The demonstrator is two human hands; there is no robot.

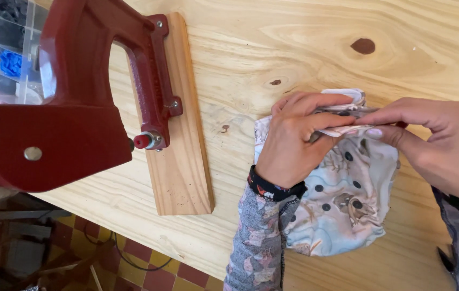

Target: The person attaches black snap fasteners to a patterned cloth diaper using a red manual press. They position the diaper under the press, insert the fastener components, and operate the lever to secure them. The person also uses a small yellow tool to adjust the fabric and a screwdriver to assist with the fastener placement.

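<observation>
A pale pine counter (305, 37) with two dark knots is filling most of the frame, and a red and yellow checked tile floor (148, 267) is being shown along the lower left edge. One folded piece of patterned cloth (348, 199), pale blue and cream with dark round snaps, is lying on the counter at centre right. Its upper edge is being pinched by both hands, so the bulk of the cloth is lying just below and between them. The left hand (294, 143) is being held over the cloth's upper left part, fingers curled and closed on the folded edge. The right hand (439, 140) is being brought in from the right edge of the frame, its fingertips (375, 132) closed on the same edge and meeting those of the left hand. Seven or so snaps can be counted on the exposed cloth. One dark wristband (272, 188) is being worn at the left wrist, above a grey patterned sleeve (256, 242).

One dark red hand press (78, 91) is being carried on one wooden board (181, 134) at the upper left, well apart from the cloth. One clear compartment box (3, 48) of small parts is being shown in the upper left corner.
</observation>
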